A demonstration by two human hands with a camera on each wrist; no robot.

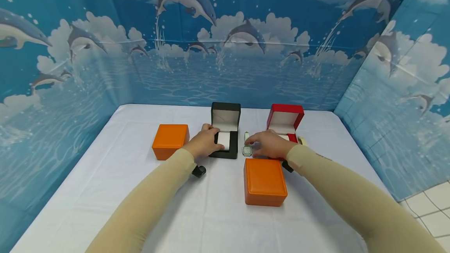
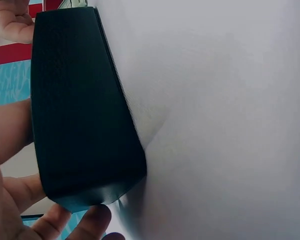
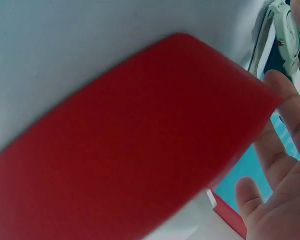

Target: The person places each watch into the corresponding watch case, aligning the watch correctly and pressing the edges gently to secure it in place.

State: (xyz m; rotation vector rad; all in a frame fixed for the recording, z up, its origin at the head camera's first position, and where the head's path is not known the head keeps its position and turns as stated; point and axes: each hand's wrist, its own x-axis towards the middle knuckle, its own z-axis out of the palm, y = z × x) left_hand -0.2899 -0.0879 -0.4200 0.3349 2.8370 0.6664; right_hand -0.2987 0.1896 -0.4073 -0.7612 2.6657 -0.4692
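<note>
My left hand [image 1: 202, 143] grips the left side of an open black watch box [image 1: 233, 154], which holds a white cushion [image 1: 223, 140]. In the left wrist view its fingers curl round the end of the black box [image 2: 80, 100]. My right hand [image 1: 270, 145] reaches over an open red watch box [image 1: 287, 108], partly hiding its base. Its fingers hang loosely bent beside a pale green wristwatch [image 1: 247, 150] lying between the two boxes. The right wrist view shows this watch [image 3: 288, 37] near the spread fingertips, with the red box [image 3: 140, 135] in front.
A closed orange box [image 1: 170, 139] stands left of my left hand. Another orange box [image 1: 265, 182] sits in front of my right hand. A yellowish strap-like thing [image 1: 302, 141] shows just right of the red box. White cloth [image 1: 140, 210] covers the table, with dolphin-print curtains [image 1: 225, 77] around it.
</note>
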